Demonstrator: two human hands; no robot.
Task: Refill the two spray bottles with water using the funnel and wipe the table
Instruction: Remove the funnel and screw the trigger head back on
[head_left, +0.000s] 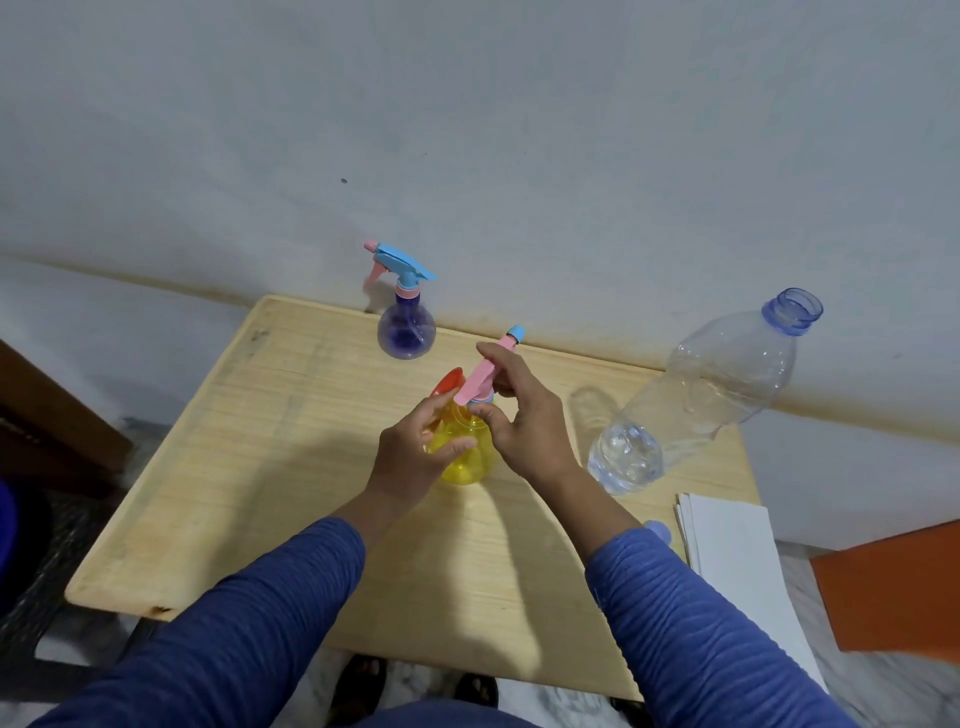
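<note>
A yellow spray bottle (464, 457) stands in the middle of the wooden table (270, 467). My left hand (410, 452) grips its round body. My right hand (524, 415) pinches its pink spray head (483, 376) at the collar on the neck. Behind the yellow bottle an orange-red funnel (450, 383) shows, partly hidden by my left fingers. A purple spray bottle (406, 332) with a blue and pink head stands at the far edge by the wall. A large clear water bottle (701, 400) stands uncapped at the right, with a little water at its bottom.
A stack of white paper (727, 540) lies at the table's right edge, with a small blue cap (658, 531) beside it. An orange object (893, 587) sits further right. The wall runs right behind the table. My feet show below the near edge.
</note>
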